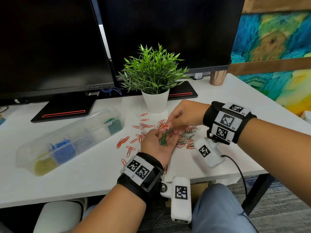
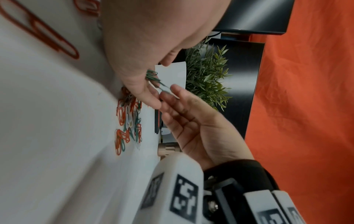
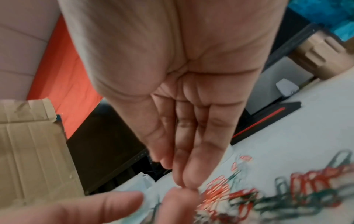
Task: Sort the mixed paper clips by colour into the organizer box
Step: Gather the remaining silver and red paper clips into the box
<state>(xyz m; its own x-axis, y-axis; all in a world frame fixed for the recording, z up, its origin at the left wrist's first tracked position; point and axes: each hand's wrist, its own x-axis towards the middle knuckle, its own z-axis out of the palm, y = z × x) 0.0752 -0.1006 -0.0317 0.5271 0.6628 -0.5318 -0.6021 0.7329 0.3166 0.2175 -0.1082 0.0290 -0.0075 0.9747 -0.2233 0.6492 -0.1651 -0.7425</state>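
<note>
Green paper clips [image 1: 163, 140] lie bunched in the upturned palm of the left hand [image 1: 158, 145], their long axes running roughly from the wrist toward the fingertips. That hand's fingers [image 2: 151, 98] are relaxed and slightly cupped under the bunch. The right hand [image 1: 182, 115] meets it from above the bunch, fingers [image 2: 173, 97] drawn together at the tips; whether they pinch a clip, I cannot tell. Both hands hover over the loose paper clips [image 1: 144, 128], mostly red with some green and white, scattered on the white bench [image 1: 84, 174] in front of the potted plant [image 1: 154, 76]. The organizer box [image 1: 67, 140], clear plastic, lies left of the plant, its long axis slanting from near left to far right; yellow, blue, white and green clips fill separate compartments. Behind the plant stand two dark monitors [image 1: 50, 44]; to its right a copper tumbler [image 1: 218, 78] and a colourful painted wall [image 1: 272, 39].
</note>
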